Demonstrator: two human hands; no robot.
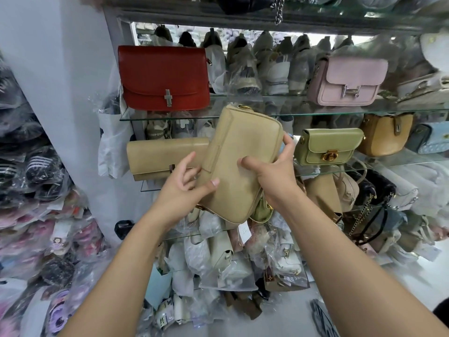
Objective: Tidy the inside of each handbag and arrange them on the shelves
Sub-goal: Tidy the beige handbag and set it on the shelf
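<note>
I hold a beige handbag (239, 161) tilted in front of the glass shelves, its back towards me. My left hand (185, 186) grips its lower left edge with the thumb on the back. My right hand (274, 170) grips the right side, fingers curled round the edge. Behind it on the middle glass shelf (379, 165) stands a beige flap bag (160, 158) at the left and a green bag (328, 147) at the right. On the upper glass shelf (279, 110) stand a red bag (165, 77) and a pink bag (349, 80).
A tan bag (386, 133) and a pale blue bag (432, 139) stand further right. Wrapped shoes fill the shelf backs. Plastic-wrapped goods (230, 259) are heaped below the shelves, and piles of packaged items (31, 215) rise at the left beside a white wall (68, 93).
</note>
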